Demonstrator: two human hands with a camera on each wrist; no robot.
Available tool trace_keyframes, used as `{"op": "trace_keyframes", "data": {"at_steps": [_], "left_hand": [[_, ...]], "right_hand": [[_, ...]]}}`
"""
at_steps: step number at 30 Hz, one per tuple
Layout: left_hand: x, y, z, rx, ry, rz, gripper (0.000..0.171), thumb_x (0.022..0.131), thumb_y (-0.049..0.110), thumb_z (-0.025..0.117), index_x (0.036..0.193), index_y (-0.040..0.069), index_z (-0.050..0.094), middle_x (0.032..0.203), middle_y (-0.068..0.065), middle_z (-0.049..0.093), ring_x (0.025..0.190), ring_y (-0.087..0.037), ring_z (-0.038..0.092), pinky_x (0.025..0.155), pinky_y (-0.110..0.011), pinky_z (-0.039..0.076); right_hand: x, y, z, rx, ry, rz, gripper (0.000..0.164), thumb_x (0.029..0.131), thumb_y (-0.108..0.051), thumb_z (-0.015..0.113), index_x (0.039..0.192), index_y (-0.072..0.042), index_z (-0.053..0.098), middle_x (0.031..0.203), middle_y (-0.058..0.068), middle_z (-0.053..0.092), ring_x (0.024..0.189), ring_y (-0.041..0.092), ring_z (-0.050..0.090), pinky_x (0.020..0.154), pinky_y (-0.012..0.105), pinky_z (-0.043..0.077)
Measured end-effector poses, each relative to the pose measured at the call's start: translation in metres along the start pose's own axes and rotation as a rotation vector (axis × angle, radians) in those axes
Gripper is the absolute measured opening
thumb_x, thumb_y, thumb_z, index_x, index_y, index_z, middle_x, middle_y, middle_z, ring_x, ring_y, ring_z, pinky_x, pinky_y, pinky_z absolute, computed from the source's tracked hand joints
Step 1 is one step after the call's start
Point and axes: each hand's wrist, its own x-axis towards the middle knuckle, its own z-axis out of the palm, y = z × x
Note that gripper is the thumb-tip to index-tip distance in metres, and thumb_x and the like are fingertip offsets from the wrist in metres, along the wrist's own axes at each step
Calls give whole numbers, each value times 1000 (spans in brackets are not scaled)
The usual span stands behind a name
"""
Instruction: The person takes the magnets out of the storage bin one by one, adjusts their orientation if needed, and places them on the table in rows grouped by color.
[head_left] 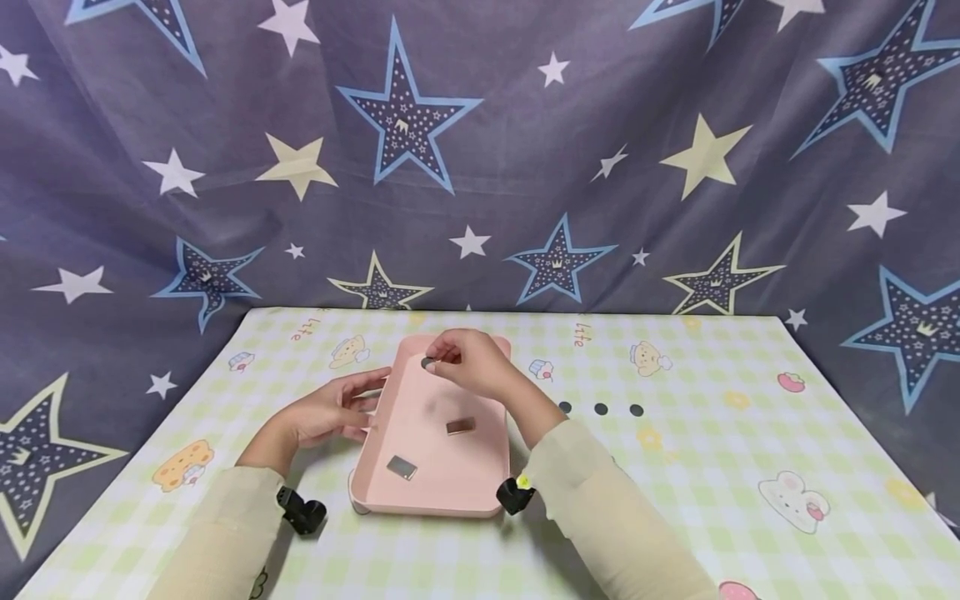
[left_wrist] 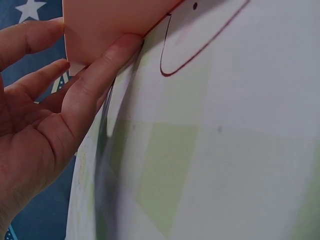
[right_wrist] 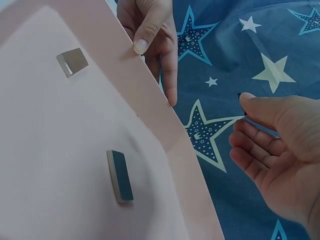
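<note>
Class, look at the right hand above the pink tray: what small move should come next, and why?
Most likely, the right hand should lower the black disc it pinches onto the floor of the pink tray. In the head view, the disc appears over the tray's far end, the left hand touches the tray's side, and bare floor surrounds the two rectangular blocks inside.

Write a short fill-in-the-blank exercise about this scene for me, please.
1. The right hand pinches a disc coloured ____.
2. The left hand touches the ____ side of the tray.
3. ____ more discs show on the tablecloth.
4. ____ small blocks show inside the tray.

Missing words: black; left; three; two.
</note>
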Motion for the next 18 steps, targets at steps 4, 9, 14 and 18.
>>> {"op": "trace_keyframes", "data": {"at_steps": [4, 9, 14, 18], "left_hand": [[0, 1, 0, 0, 1, -3, 88, 87, -9, 59, 156, 1, 5, 159, -26, 10, 141, -43, 24, 92, -51, 50], [0, 1, 1, -5, -2, 1, 88, 87, -9, 59, 156, 1, 4, 159, -27, 9, 141, -43, 24, 91, -51, 50], [0, 1, 2, -6, -8, 9, 89, 86, -10, 59, 155, 0, 4, 159, -27, 8, 141, -44, 23, 92, -52, 50], [0, 1, 3, -2, 1, 10, 89, 86, -10, 59, 155, 0, 5, 158, -27, 9, 141, -43, 25, 91, -52, 50]], "right_hand": [[-6, 0, -4, 10, 12, -12, 11, 89, -10, 71, 98, -4, 70, 90, 3, 68, 81, 13, 62, 75, 21, 50], [-13, -1, -6, 10, 39, -21, 12, 90, -11, 71, 100, -5, 69, 89, 2, 67, 80, 12, 61, 75, 22, 51], [-20, -2, -9, -2, 80, -23, 13, 90, -11, 70, 101, -5, 68, 89, 2, 67, 81, 12, 61, 76, 23, 51], [-27, 1, -12, 5, 95, -50, 13, 90, -10, 70, 100, -4, 68, 87, 3, 66, 80, 14, 60, 77, 30, 53]]}}
